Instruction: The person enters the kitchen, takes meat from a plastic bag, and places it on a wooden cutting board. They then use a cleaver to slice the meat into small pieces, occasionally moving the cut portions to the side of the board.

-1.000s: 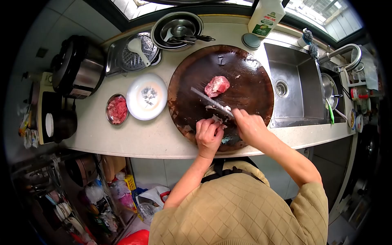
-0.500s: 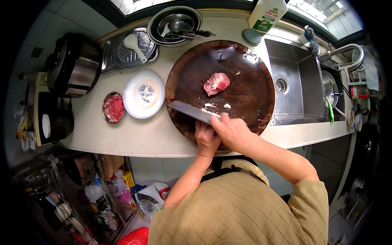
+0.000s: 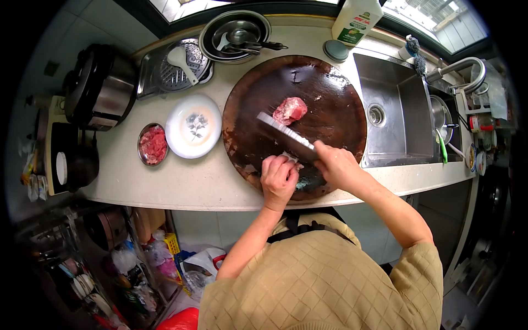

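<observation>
A cleaver (image 3: 287, 133) is in my right hand (image 3: 339, 166), its fingers wrapped round the handle. The blade slants up to the left, its edge area beside the chunk of raw meat (image 3: 290, 110). My left hand (image 3: 279, 177) rests near the front of the round dark cutting board (image 3: 247, 93), fingers curled at small pale scraps (image 3: 292, 159); whatever is under its fingers is hidden. Left of the board are a white plate (image 3: 193, 126) with a flower pattern and a small metal dish of cut meat (image 3: 153, 144).
Nested metal bowls (image 3: 206, 38) and a grater tray (image 3: 146, 77) stand behind. At the back are a white bottle (image 3: 357, 22) and a round lid (image 3: 336, 50). A steel sink (image 3: 404, 110) lies right, a pressure cooker (image 3: 104, 88) left.
The cleaver has moved up and away from my left hand, toward the meat chunk. My right hand has shifted right, and my left hand now shows more fully. The view has shifted slightly.
</observation>
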Demonstrator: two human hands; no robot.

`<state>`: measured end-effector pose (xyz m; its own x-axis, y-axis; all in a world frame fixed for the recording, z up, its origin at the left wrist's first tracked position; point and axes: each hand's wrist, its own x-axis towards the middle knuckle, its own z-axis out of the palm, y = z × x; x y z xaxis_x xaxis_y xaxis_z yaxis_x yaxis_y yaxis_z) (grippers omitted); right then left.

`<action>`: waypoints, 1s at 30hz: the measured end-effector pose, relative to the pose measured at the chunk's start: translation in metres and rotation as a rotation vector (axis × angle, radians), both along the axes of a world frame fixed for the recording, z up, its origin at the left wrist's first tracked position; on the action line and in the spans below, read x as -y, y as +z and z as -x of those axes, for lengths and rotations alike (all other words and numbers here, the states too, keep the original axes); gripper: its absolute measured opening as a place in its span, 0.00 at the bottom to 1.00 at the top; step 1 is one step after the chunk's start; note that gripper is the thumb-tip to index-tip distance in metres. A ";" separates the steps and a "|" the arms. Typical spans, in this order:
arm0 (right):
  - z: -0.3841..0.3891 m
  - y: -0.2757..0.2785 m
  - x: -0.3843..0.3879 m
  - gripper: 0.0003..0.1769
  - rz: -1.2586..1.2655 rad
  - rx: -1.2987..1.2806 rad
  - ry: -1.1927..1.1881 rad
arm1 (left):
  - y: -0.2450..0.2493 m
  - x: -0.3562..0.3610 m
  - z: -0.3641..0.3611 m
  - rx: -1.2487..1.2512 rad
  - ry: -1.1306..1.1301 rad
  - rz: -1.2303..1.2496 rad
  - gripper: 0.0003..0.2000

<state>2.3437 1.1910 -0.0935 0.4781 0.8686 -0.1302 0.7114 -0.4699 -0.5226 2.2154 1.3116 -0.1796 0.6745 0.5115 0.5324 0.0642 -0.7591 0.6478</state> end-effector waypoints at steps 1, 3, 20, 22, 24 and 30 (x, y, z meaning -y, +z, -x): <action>0.001 0.000 0.004 0.14 -0.005 -0.024 -0.111 | 0.002 0.000 -0.002 0.021 0.002 -0.011 0.09; 0.006 0.006 0.011 0.16 0.017 0.109 -0.059 | 0.006 0.000 -0.002 0.020 0.003 0.000 0.10; 0.008 0.002 -0.022 0.16 0.035 0.167 0.308 | 0.003 0.000 -0.002 -0.012 0.007 -0.027 0.10; 0.000 0.000 -0.030 0.16 -0.018 0.165 0.285 | 0.002 0.001 -0.001 -0.042 0.001 -0.017 0.10; -0.007 -0.007 -0.021 0.15 -0.051 0.059 0.131 | 0.004 0.002 0.000 -0.053 0.044 -0.047 0.12; 0.003 0.022 0.008 0.14 0.072 0.130 0.266 | 0.016 0.014 0.008 -0.243 0.221 -0.002 0.14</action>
